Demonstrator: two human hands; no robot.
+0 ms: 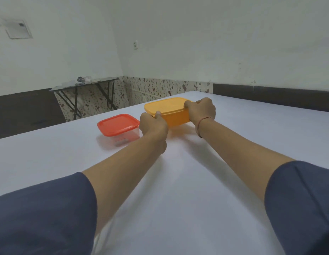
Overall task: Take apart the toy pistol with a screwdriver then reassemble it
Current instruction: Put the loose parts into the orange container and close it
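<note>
**Both your hands hold the orange box**

Your left hand (153, 124) grips the near left corner of the orange box (175, 118). Its thumb lies on top of the orange lid (165, 105). Your right hand (201, 109) grips the right end of the same box, with the fingers curled over the edge of the lid. Both hands are closed tight on the box, and the lid is on.

You cannot tell if the box sits on the white table (178, 181) or is a bit above it. A thin red thread (203, 120) goes round your right wrist.

Near the orange box, on its left, a smaller clear box (127, 136) stands on the table. Its red lid (117, 124) is on. A small grey thing shows through its wall, too blurry to name.

The toy pistol does not show, so you cannot tell where it is.
</note>
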